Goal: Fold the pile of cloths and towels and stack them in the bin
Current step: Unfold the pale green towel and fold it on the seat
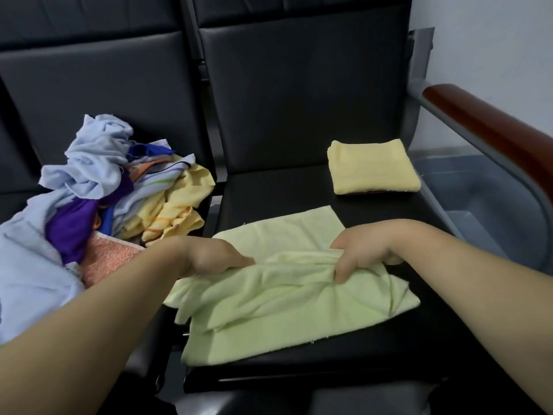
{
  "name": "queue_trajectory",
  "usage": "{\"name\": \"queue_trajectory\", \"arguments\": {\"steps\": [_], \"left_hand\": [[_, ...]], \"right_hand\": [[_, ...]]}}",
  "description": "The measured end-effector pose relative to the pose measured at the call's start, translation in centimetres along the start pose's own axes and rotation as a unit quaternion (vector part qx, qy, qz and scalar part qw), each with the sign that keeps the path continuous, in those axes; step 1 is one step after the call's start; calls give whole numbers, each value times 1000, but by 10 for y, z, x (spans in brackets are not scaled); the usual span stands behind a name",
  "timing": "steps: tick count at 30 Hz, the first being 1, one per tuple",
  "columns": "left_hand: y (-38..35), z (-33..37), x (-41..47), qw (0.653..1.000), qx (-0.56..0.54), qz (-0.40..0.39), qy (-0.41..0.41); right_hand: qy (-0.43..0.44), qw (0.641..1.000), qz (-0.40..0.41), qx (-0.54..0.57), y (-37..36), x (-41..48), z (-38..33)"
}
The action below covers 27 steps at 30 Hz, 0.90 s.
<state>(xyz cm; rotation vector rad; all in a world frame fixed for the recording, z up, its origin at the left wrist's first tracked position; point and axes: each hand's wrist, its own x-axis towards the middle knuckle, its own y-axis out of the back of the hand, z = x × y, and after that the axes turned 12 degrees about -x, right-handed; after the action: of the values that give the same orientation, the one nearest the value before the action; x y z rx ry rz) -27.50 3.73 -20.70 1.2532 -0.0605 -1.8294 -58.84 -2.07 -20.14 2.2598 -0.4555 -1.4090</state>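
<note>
A pale green cloth [287, 313] lies partly folded on the black seat [299, 187] in front of me. My left hand [209, 256] pinches its bunched upper edge on the left. My right hand [362, 250] grips the same edge on the right, fingers curled into the fabric. A folded yellow towel [374, 167] rests at the back right of the seat. A jumbled pile of cloths [98, 190], light blue, purple, yellow and pink, covers the seat to the left. The grey bin [490, 205] stands on the floor to the right, beyond the armrest.
A brown wooden armrest [496, 127] on a grey metal frame runs between the seat and the bin. Black seat backs rise behind both seats. A gap separates the two seats near the pile.
</note>
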Motion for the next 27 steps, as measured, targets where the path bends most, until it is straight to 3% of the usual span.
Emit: {"name": "queue_trajectory", "arguments": {"steps": [2,6,9,13,20,27], "left_hand": [[-4,-3,-4,999,-16,-32,-5],[-2,-2,-5,996,36,47,-66],[0,-4,-1,990,42,103,-85],[2,-2,1,982,33,156,-97],[11,-5,6,958,12,269,-96],[14,-8,24,947,54,302,-96]], "right_hand": [[10,999,-35,16,-5,-5,1],[24,990,-16,139,-8,-14,8],[15,976,40,215,-5,-12,12],[-57,945,165,277,-4,-1,5],[-98,929,332,130,3,29,-7],[-116,915,382,54,5,49,-7]]}}
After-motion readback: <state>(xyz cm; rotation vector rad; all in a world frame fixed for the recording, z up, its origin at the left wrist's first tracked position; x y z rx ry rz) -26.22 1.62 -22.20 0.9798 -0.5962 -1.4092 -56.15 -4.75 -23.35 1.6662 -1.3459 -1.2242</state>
